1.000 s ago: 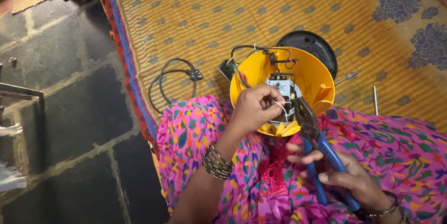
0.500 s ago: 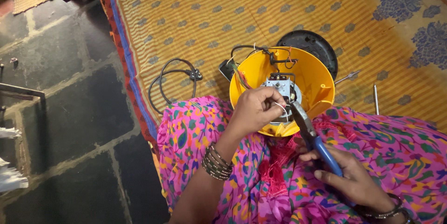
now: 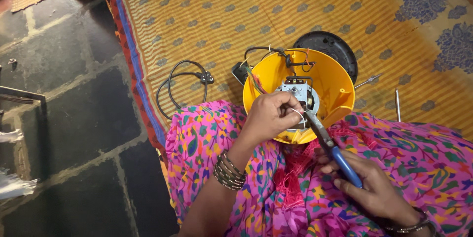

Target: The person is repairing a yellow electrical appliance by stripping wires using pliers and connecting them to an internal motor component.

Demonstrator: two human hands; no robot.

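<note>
A yellow bowl-shaped appliance housing point(image 3: 331, 77) rests on my lap, open side up, with a grey motor part point(image 3: 297, 89) and coloured wires inside. My left hand point(image 3: 268, 115) pinches a thin white wire point(image 3: 297, 113) at the housing's near rim. My right hand point(image 3: 374, 187) grips blue-handled pliers point(image 3: 331, 146), whose jaws meet that white wire beside the motor part. Bangles circle both wrists.
A black round lid point(image 3: 329, 46) lies behind the housing on the striped mat point(image 3: 207, 15). A black power cord with plug point(image 3: 185, 82) lies to the left. A thin metal tool point(image 3: 397, 103) and a metal pin point(image 3: 368, 80) lie at the right. Dark stone floor point(image 3: 64, 118) is left.
The pliers' handles have closed together in my right hand and the jaws have moved in onto the white wire. My left hand has stayed at the rim.
</note>
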